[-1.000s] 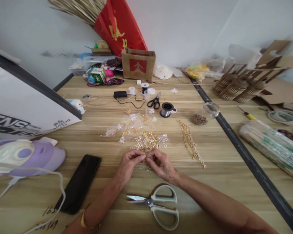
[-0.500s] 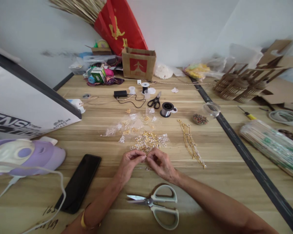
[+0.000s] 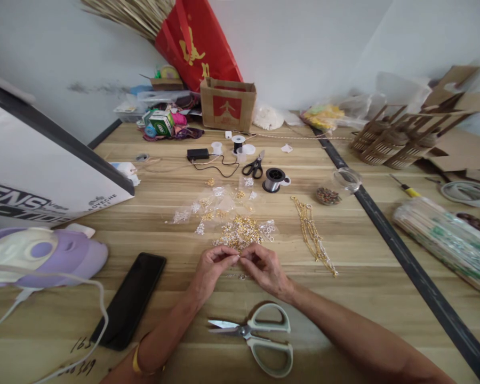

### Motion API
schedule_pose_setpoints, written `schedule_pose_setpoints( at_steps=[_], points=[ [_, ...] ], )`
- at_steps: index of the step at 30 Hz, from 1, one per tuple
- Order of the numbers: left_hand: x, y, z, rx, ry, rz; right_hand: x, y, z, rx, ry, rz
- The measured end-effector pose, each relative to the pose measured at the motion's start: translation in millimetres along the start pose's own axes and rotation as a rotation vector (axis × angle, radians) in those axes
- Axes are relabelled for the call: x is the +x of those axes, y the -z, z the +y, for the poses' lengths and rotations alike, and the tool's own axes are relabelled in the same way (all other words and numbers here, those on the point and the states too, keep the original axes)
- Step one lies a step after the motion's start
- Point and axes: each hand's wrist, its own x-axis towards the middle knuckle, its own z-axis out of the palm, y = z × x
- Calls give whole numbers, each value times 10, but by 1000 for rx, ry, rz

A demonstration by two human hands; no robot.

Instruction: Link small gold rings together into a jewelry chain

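Note:
My left hand (image 3: 211, 269) and my right hand (image 3: 265, 268) meet fingertip to fingertip over the wooden table (image 3: 356, 250), both pinched on a tiny metal piece too small to name. Just beyond the fingers lies a heap of small gold and silver findings (image 3: 239, 232). A thin chain piece (image 3: 236, 276) lies on the table under the hands. White-handled scissors (image 3: 260, 336) lie shut between my forearms. Gold chains (image 3: 312, 234) stretch out to the right of the heap.
A black phone (image 3: 130, 300) lies left of my left arm, beside a purple and white device (image 3: 40, 256) with a cable. Farther back are black scissors (image 3: 253, 167), a wire spool (image 3: 273, 180), a bead jar (image 3: 340, 186), a paper bag (image 3: 227, 104) and a white box (image 3: 36, 170).

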Motion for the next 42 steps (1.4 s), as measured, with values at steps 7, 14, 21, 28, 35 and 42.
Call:
schedule_pose_setpoints(
  at_steps=[7,14,21,28,35,42],
  points=[
    [8,14,-31,-7,1,2,-5,-13,25,41,-14,6],
    [9,16,-41,7,-4,25,-3,-19,16,42,-46,7],
    [13,10,-40,-1,-5,24,-9,-3,17,12,-26,-7],
    [18,5,-36,0,-5,25,-6,1,-16,-7,-12,-18],
    [7,6,-35,4,-12,12,0,1,-27,-29,46,-19],
    [2,5,-56,-5,-6,9,-15,1,-26,-39,47,-40]
  ],
)
